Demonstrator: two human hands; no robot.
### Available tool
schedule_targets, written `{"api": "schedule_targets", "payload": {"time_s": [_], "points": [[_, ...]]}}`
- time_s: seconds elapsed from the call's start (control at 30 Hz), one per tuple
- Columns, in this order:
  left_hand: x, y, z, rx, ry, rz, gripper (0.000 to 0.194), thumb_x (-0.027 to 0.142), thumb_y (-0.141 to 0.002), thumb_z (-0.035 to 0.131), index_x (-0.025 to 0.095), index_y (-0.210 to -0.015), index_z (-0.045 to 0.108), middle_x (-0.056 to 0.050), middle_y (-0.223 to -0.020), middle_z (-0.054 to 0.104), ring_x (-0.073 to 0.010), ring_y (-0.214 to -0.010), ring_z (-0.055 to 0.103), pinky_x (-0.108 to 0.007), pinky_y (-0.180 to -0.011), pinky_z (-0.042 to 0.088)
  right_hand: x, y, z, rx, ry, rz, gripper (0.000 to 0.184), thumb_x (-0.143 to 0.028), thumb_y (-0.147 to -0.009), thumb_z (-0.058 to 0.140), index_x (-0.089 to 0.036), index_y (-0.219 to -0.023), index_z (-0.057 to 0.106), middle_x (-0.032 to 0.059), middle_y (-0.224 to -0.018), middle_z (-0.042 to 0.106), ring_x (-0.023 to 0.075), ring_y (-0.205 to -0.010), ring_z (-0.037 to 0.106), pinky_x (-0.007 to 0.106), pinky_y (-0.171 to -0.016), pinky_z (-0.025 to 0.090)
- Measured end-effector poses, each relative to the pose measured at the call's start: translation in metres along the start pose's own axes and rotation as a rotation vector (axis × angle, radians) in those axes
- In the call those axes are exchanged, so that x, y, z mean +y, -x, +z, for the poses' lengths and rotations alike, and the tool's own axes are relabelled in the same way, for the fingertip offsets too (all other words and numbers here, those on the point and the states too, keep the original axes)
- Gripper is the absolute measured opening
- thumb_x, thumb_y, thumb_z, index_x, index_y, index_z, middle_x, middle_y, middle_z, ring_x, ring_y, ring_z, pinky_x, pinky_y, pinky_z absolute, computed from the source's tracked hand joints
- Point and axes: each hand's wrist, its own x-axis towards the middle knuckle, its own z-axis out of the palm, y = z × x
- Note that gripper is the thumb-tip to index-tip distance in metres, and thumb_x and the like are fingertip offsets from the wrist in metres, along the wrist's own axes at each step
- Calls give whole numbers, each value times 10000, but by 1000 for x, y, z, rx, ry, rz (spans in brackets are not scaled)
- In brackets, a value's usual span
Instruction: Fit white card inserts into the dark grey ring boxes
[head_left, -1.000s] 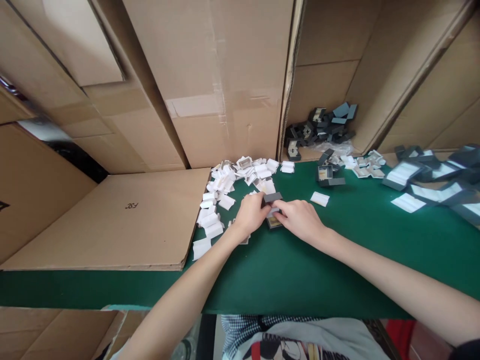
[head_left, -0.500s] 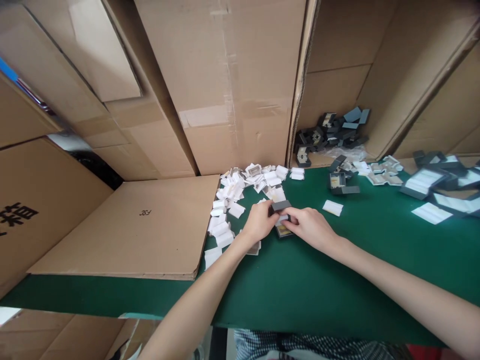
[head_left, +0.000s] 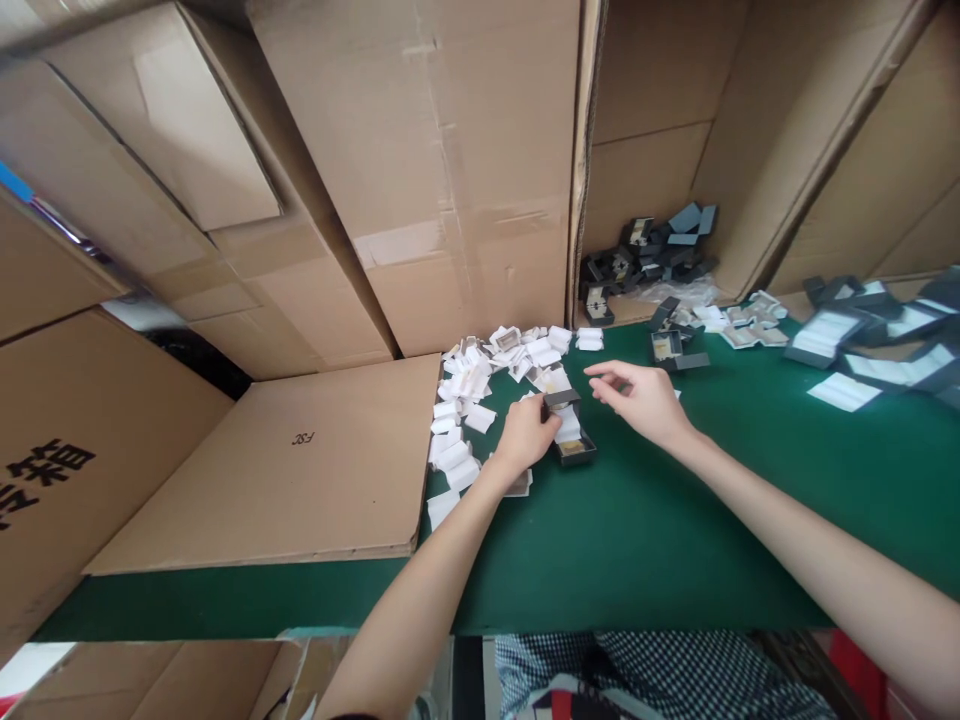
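My left hand (head_left: 529,432) grips a small dark grey box (head_left: 577,451) by its raised lid, just above the green table. A white insert (head_left: 568,424) shows inside the box, with a yellowish patch near its front. My right hand (head_left: 636,398) hovers to the right of the box, thumb and fingers apart, holding nothing. Partly behind that hand lies a white piece, mostly hidden. Left of the box and behind it spreads a pile of white folded inserts (head_left: 466,372).
Another open dark box (head_left: 666,347) sits at the back right, near several pale inserts (head_left: 754,322). More dark boxes are heaped inside a carton (head_left: 660,255). Larger grey boxes with white linings (head_left: 825,338) lie far right. A flat cardboard sheet (head_left: 262,480) covers the table's left.
My right hand has let go of the box and moved up and to the right. My left hand still holds the box. The view has shifted slightly.
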Motion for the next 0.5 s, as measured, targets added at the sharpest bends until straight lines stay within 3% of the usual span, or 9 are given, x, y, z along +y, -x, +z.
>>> {"api": "schedule_targets", "payload": {"time_s": [0.1, 0.27, 0.4, 0.5], "points": [[0, 0, -1, -19, -1, 7, 80, 147, -729, 472, 164, -670, 524, -8, -641, 557, -129, -578, 483, -230, -579, 362, 23, -5, 1, 61, 66, -40, 149, -307, -786, 566, -185, -790, 652, 60, -819, 671, 180, -692, 626, 305, -605, 497], [3, 1, -2, -40, -7, 8, 99, 139, -756, 461, 160, -702, 542, -13, -652, 560, -135, -597, 499, -234, -595, 380, 49, -4, -1, 129, 131, -11, 165, -325, -794, 555, -194, -735, 634, 48, -746, 670, 181, -642, 614, 332, -649, 504], [6, 1, -2, -44, -2, 21, 91, 137, -757, 461, 163, -707, 532, -3, -641, 541, -128, -577, 476, -231, -572, 359, 51, -16, -2, 25, 212, -11, 350, -382, -896, 403, -170, -780, 656, 73, -811, 698, 192, -723, 649, 328, -713, 508], [7, 2, -3, -49, 5, 35, 95, 137, -754, 454, 164, -709, 533, -1, -636, 534, -127, -580, 475, -228, -577, 357, 53, -43, 5, -45, 323, -12, 388, -350, -928, 331, -137, -967, 653, 116, -1021, 683, 218, -914, 642, 350, -842, 482]]}}
